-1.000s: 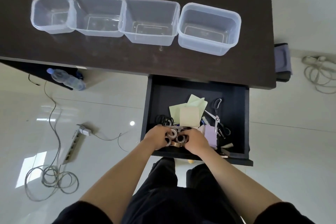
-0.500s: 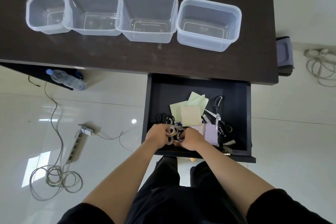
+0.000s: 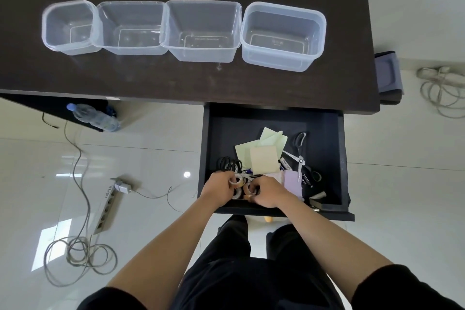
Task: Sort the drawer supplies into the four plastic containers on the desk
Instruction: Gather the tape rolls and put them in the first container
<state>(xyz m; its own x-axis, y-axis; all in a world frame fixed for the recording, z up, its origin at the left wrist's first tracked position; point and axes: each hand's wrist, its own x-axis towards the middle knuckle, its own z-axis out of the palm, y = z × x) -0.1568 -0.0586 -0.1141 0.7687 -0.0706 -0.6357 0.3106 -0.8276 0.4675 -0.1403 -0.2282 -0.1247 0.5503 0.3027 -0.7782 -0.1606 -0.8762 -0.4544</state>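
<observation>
Since half a second ago: both hands have barely shifted – they've drawn a bit closer over the same pile of tape rolls, and the camera has tipped so the containers sit lower in view.
Left hand: down in the near left corner of the drawer, fingers curled around a tape roll, so it's closed on it.
Right hand: right next to the left, fingers bent onto the tape rolls between the two hands – gripping at least one, can't tell exactly which.
Drawer: pulled open under the desk, front edge nearest the person.
Sticky notes: pale green and yellow pads piled in the middle, just beyond the hands.
Purple pad: just right of the right hand.
Scissors: silver pair with black handles to the right of the notes; another black-handled pair left of the notes.
Containers: four clear tubs in a row on the desk, touching side to side – far left, second, third, far right – nothing in any of them.
Floor: water bottle lying under the desk, power strip and coiled cable off to the left.
</observation>
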